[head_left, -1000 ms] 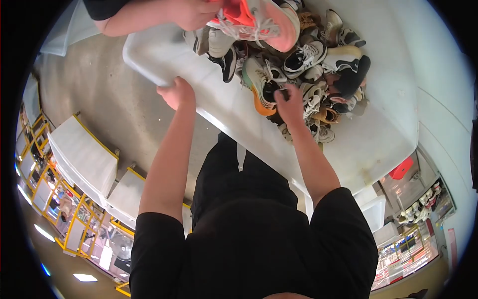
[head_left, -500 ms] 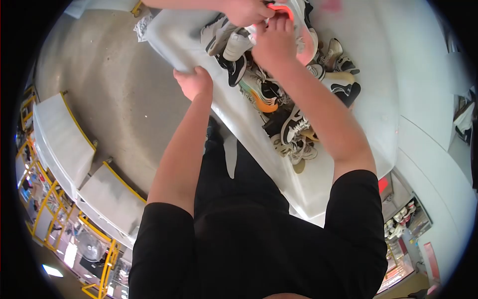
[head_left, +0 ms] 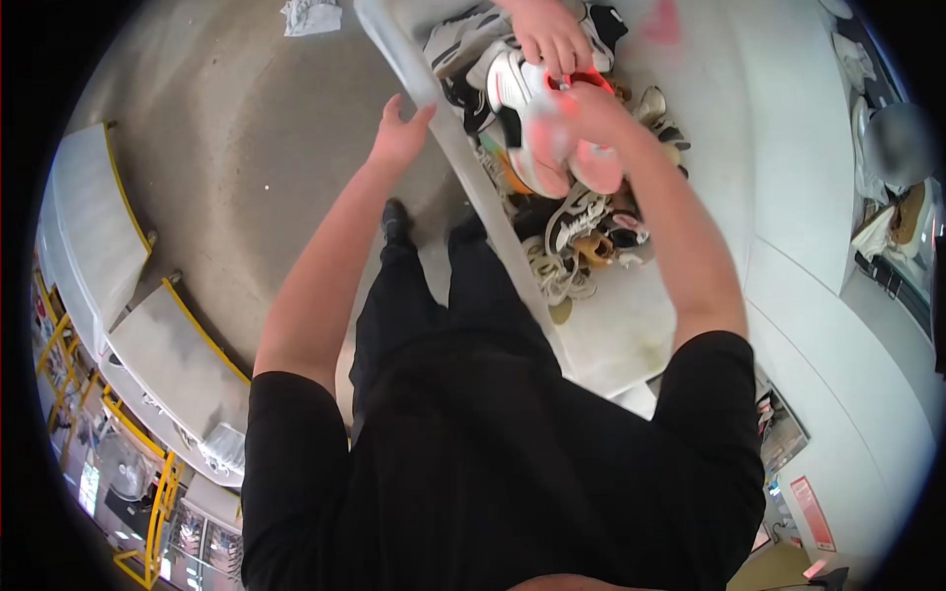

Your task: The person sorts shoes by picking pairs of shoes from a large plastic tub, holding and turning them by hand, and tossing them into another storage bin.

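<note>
My left hand (head_left: 400,135) is beside the table's raised rim, thumb and fingers apart, with nothing in it. My right hand (head_left: 589,114) is closed at the red-lined opening of a pair of white and pink sneakers (head_left: 537,175), partly blurred. The sneakers are above a pile of used shoes, their pink parts toward me. A co-worker's hand (head_left: 554,41) reaches in from the top and touches the sneakers near my fingers. Below them in the pile are a black and white sneaker (head_left: 575,219) and a tan shoe (head_left: 594,248).
The pale table (head_left: 616,340) has a raised rim (head_left: 471,187) along its left side. Grey carts with yellow edging (head_left: 182,360) stand on the floor at left. A shelf with shoes (head_left: 909,222) is at far right. White crumpled material (head_left: 311,17) lies at the top left.
My right hand and the sneakers have come down toward me, with the co-worker's hand following. My left hand has opened, having been curled at the table's rim.
</note>
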Available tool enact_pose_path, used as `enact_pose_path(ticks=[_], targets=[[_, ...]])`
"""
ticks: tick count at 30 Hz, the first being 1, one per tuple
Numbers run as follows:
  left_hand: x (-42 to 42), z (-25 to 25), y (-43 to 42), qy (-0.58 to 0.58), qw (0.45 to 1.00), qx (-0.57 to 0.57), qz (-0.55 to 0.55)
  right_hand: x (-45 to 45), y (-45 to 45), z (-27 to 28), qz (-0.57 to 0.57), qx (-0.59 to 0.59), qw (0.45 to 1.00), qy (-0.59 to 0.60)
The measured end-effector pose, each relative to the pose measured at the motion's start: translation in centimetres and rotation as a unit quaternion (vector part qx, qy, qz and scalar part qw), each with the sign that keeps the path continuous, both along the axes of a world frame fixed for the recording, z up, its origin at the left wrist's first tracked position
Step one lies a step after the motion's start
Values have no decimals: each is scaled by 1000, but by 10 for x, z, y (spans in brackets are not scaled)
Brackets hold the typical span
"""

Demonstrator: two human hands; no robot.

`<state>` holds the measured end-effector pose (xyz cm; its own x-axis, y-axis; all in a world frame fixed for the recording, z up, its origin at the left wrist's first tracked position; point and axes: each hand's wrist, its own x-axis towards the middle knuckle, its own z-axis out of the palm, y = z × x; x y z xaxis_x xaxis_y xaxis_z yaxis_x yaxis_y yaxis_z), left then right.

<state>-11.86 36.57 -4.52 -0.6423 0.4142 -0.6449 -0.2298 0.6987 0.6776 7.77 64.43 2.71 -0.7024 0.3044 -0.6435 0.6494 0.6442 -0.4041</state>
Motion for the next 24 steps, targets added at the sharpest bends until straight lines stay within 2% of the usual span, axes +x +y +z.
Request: enact_pose_path(ticks=[1, 3, 4, 5, 7, 8, 9, 11, 12, 13, 15, 16, 17, 18, 19, 21, 23, 24], targets=[[0, 17, -10, -29, 999, 29, 1, 7, -7, 22, -2, -2, 1000, -3], [3, 49, -19, -58, 997, 43, -22, 26, -32, 59, 229, 17, 972, 47], [7, 66, -17, -77, 993, 79, -39, 45, -56, 73, 226, 40, 961, 156], [15, 72, -17, -96, 987, 113, -55, 50, -72, 79, 219, 34, 963, 153], [37, 74, -5, -140, 977, 130, -91, 56, -105, 82, 408, 65, 903, 115], [47, 71, 2, -178, 965, 154, -119, 66, -128, 90, 379, 80, 913, 129], [60, 69, 3, -169, 963, 117, -176, 75, -141, 85, 368, 77, 918, 130], [84, 65, -6, -155, 914, 94, -364, 100, -167, 62, 374, 152, 883, 238], [93, 64, -12, -155, 910, 91, -373, 110, -175, 51, 384, 140, 893, 186], [103, 63, -21, -126, 911, 69, -386, 124, -184, 44, 374, 141, 898, 186], [116, 60, -35, -96, 906, 45, -409, 150, -198, 40, 205, 156, 922, 289], [118, 58, -42, -101, 917, 31, -384, 160, -205, 46, 146, 143, 933, 295], [119, 52, -48, -105, 929, 17, -356, 167, -213, 47, 139, 147, 934, 294], [126, 47, -57, -37, 928, 43, -368, 173, -224, 43, 60, 104, 939, 323], [132, 40, -63, -33, 926, 42, -373, 178, -236, 36, -19, 59, 935, 350], [143, 32, -73, -38, 947, 61, -313, 185, -262, 22, -69, 74, 918, 383], [153, 29, -78, -17, 953, 60, -296, 182, -293, 25, -269, 219, 870, 350], [156, 23, -80, -46, 961, 89, -257, 179, -298, 28, -322, 266, 864, 280]])
